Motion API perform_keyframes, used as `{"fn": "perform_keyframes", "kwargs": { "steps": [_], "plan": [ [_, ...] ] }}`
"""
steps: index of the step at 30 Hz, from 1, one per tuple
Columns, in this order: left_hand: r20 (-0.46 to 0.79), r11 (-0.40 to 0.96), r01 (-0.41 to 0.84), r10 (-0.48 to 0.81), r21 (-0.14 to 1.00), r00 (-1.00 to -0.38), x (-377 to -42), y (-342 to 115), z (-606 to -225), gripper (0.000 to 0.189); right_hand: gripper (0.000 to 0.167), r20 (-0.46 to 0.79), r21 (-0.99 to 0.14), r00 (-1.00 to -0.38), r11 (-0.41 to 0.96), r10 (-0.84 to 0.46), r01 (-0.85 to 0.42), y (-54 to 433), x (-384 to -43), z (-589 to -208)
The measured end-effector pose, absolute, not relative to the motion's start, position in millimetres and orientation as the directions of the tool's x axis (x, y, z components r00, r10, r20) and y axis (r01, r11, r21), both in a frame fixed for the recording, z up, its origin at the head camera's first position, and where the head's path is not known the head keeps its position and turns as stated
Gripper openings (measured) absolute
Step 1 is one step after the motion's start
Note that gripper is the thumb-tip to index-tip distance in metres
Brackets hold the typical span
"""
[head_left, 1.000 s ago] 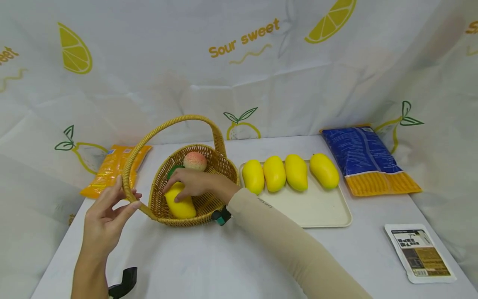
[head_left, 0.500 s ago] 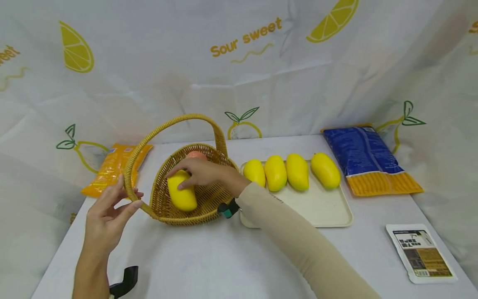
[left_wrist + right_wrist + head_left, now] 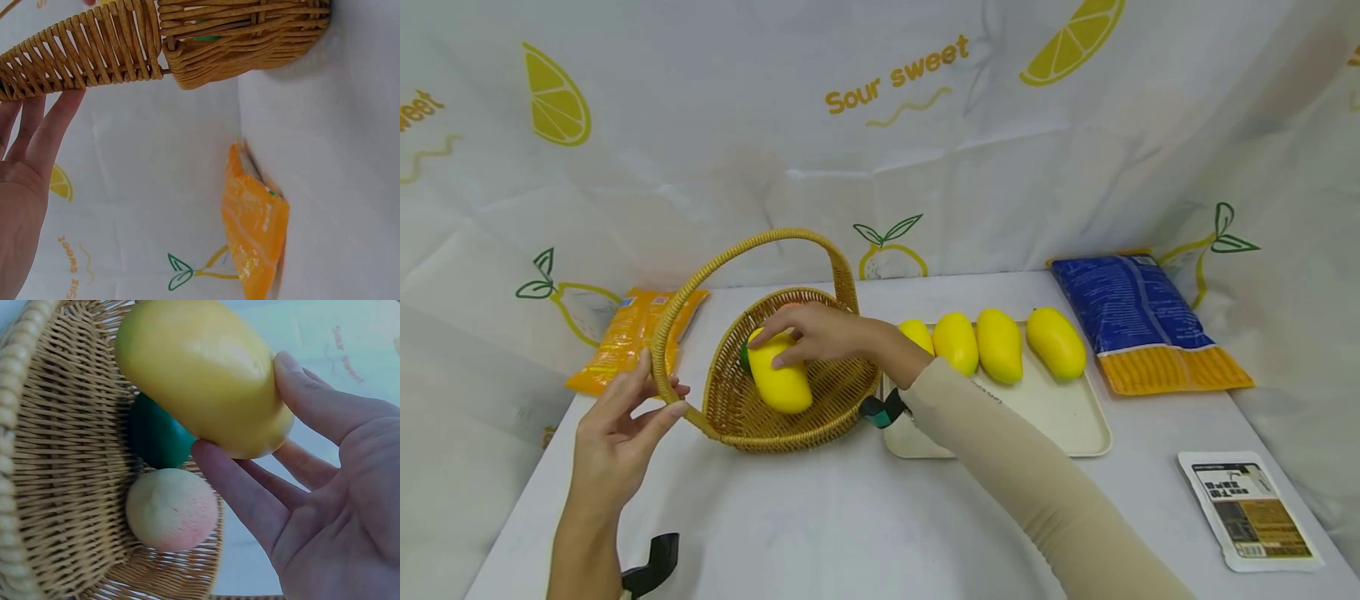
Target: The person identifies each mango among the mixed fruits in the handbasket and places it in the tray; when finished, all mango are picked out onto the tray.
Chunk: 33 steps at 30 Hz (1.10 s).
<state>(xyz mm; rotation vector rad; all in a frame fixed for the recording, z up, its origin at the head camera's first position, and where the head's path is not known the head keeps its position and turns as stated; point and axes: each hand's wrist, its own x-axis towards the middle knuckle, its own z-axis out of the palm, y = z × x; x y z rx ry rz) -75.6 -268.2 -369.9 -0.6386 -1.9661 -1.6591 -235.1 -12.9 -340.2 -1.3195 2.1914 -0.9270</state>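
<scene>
My right hand [image 3: 823, 331] grips a yellow mango [image 3: 781, 379] between thumb and fingers, over the inside of a wicker basket [image 3: 820, 437]. In the right wrist view the mango [image 3: 203, 375] is raised above the basket floor, its greenish end pointing away from the palm. Below it lie a pink-and-cream peach [image 3: 172, 509] and a dark green round fruit [image 3: 157, 431], partly covered by the mango. With thumb and fingertips, my left hand [image 3: 617, 442] holds the near left side of the basket's arched handle [image 3: 662, 342]. The head view shows the peach mostly hidden behind my right hand.
Right of the basket, a cream tray [image 3: 1037, 425] bears several yellow mangoes [image 3: 998, 346], one partly behind my right arm. A blue-and-orange bag [image 3: 1138, 321] lies at the back right, an orange packet [image 3: 632, 337] at the back left. A white pouch [image 3: 1251, 510] lies front right.
My right hand has lifted the mango from the basket's left side and moved it up and to the right. The left hand keeps its hold on the handle.
</scene>
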Motion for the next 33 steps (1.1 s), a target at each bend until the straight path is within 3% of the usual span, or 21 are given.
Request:
{"fn": "perform_keyframes", "kwargs": {
  "steps": [10,18,33],
  "plan": [
    [0.633,0.171,0.631,0.044,0.757,-0.773,-77,-268,-369,0.072,0.041,-0.03,-0.748,-0.501,0.352,-0.865,-0.563,5,-232,-320],
    [0.631,0.176,0.626,0.037,0.759,-0.775,-76,-269,-369,0.073,0.039,0.03,-0.745,-0.54,0.342,-0.841,-0.573,27,-231,-318],
    [0.631,0.171,0.626,0.035,0.76,-0.775,-76,-268,-371,0.074,0.054,0.055,-0.761,-0.635,0.38,-0.77,-0.526,78,-216,-314]
  ]
}}
